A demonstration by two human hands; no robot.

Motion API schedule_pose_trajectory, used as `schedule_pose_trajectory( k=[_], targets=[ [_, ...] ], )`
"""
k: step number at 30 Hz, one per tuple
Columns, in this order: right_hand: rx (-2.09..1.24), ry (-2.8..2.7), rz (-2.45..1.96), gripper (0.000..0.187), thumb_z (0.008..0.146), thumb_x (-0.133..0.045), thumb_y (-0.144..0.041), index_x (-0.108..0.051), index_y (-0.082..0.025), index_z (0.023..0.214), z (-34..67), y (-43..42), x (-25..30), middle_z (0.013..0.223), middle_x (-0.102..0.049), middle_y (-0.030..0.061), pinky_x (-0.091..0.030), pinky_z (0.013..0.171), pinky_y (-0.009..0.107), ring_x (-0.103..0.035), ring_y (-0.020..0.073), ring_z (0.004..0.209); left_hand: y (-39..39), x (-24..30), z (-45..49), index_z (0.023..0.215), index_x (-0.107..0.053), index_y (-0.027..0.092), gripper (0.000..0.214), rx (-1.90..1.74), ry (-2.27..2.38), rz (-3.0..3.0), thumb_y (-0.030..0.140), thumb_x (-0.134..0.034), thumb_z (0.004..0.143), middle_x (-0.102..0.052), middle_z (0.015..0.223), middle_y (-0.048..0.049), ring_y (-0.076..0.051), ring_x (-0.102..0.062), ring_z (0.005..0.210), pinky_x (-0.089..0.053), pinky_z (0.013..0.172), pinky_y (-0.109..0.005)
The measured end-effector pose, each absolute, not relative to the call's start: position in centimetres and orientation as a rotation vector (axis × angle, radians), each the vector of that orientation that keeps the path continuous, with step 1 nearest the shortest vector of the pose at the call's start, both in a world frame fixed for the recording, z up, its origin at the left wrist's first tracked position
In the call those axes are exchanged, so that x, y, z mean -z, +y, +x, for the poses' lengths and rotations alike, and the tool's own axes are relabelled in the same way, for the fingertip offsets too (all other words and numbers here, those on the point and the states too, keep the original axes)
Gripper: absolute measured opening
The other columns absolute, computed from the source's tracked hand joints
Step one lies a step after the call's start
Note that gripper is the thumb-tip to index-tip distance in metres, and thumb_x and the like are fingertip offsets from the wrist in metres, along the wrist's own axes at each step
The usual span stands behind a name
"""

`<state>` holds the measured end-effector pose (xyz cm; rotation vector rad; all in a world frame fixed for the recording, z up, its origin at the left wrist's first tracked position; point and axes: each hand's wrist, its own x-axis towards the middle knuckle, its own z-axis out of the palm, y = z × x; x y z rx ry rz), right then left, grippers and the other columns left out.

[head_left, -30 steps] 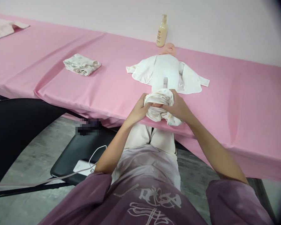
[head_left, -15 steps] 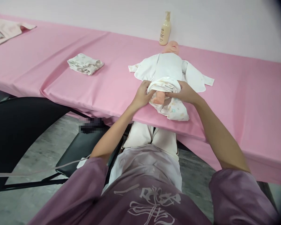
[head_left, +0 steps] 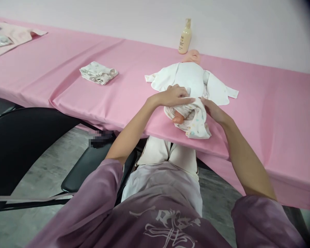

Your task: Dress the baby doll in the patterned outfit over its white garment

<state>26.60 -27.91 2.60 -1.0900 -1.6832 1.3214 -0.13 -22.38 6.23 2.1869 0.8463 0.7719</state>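
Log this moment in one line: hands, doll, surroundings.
left hand: touching patterned garment | right hand: holding garment's edge | doll: lying on pink-covered table, foot visible | nearby: folded cloth, pump bottle

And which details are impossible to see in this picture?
All in the head view:
Second foot of the doll: apparently covered by the printed garment.
Lettering on the bottle: too small to read.
Pale cloth: cut off by the left edge.
Dark object by the chair: blurred by pixelation.
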Motion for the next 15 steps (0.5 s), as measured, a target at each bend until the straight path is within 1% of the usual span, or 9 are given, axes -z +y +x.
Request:
schedule_pose_trajectory(
  k=[2, 3, 4, 6, 8, 10, 12, 15],
  targets=[
    [-1.338, -1.667, -1.098, 0.061, 0.09, -0.082, -0.083, -0.074, -0.025, 0.105, 26.6, -27.8, -2.4, 0.106, -0.077, 0.0046, -0.062, 0.092, 0.042, -0.071, 0.0289, 0.102, -20.7, -7.1, 1.3, 0.058, -0.052, 0.025, 0.063, -0.584, 0.845, 2.177, 0.062, -0.097, 0.082, -0.054, 0.067, -0.0014, -0.024, -0.061, 0.068, -0.056, 0.086, -0.044],
    [-1.342, -1.648, -1.112, 0.06, 0.088, -0.085, -0.081, -0.072, -0.025, 0.105, 26.6, -27.8, -2.3, 0.105, -0.076, 0.0037, -0.061, 0.087, 0.041, -0.07, 0.027, 0.097, -20.0, -7.5, 1.7, 0.057, -0.052, 0.025, 0.063, -0.464, 0.824, 2.163, 0.059, -0.101, 0.079, -0.05, 0.064, -0.0005, -0.023, -0.058, 0.063, -0.053, 0.077, -0.043],
    [-1.347, -1.62, -1.13, 0.06, 0.086, -0.088, -0.079, -0.069, -0.026, 0.105, 26.7, -27.8, -2.3, 0.102, -0.075, 0.0028, -0.06, 0.081, 0.039, -0.069, 0.0252, 0.091, -19.4, -7.8, 2.0, 0.056, -0.055, 0.025, 0.06, -0.379, 0.802, 2.138, 0.055, -0.104, 0.075, -0.049, 0.062, -0.0003, -0.022, -0.056, 0.06, -0.05, 0.07, -0.041],
    [-1.36, -1.56, -1.156, 0.063, 0.08, -0.094, -0.077, -0.064, -0.026, 0.102, 26.8, -27.8, -2.2, 0.095, -0.072, 0.0012, -0.056, 0.071, 0.036, -0.065, 0.0223, 0.08, -18.7, -7.9, 2.1, 0.059, -0.064, 0.024, 0.051, -0.268, 0.711, 2.103, 0.05, -0.106, 0.071, -0.054, 0.064, -0.0013, -0.021, -0.056, 0.06, -0.044, 0.063, -0.039],
    [-1.385, -1.539, -1.152, 0.067, 0.075, -0.097, -0.076, -0.061, -0.026, 0.101, 26.8, -27.9, -2.2, 0.09, -0.07, 0.0005, -0.053, 0.066, 0.034, -0.062, 0.0207, 0.075, -18.7, -7.5, 2.0, 0.067, -0.072, 0.024, 0.043, -0.286, 0.583, 2.074, 0.052, -0.105, 0.072, -0.062, 0.072, -0.0026, -0.021, -0.059, 0.065, -0.043, 0.063, -0.037],
    [-1.41, -1.545, -1.133, 0.07, 0.07, -0.099, -0.076, -0.059, -0.026, 0.099, 26.6, -28.0, -2.3, 0.088, -0.068, 0.0003, -0.051, 0.063, 0.033, -0.06, 0.0198, 0.071, -19.1, -6.9, 1.8, 0.078, -0.077, 0.024, 0.04, -0.37, 0.497, 2.018, 0.055, -0.102, 0.076, -0.067, 0.08, -0.0034, -0.021, -0.063, 0.071, -0.046, 0.066, -0.035],
    [-1.403, -1.54, -1.113, 0.072, 0.067, -0.1, -0.076, -0.056, -0.026, 0.095, 26.2, -28.0, -2.4, 0.084, -0.063, -0.0005, -0.047, 0.061, 0.032, -0.055, 0.0187, 0.068, -19.6, -6.3, 1.6, 0.086, -0.079, 0.024, 0.042, -0.42, 0.463, 1.952, 0.059, -0.1, 0.079, -0.069, 0.086, -0.0046, -0.021, -0.065, 0.075, -0.049, 0.069, -0.035],
    [-1.362, -1.515, -1.103, 0.076, 0.064, -0.098, -0.078, -0.048, -0.027, 0.091, 25.7, -28.1, -2.6, 0.08, -0.058, -0.0016, -0.043, 0.059, 0.031, -0.05, 0.018, 0.066, -20.1, -5.8, 1.6, 0.089, -0.08, 0.022, 0.044, -0.447, 0.445, 1.904, 0.061, -0.099, 0.082, -0.07, 0.087, -0.0061, -0.021, -0.066, 0.074, -0.051, 0.069, -0.034]
  ],
)
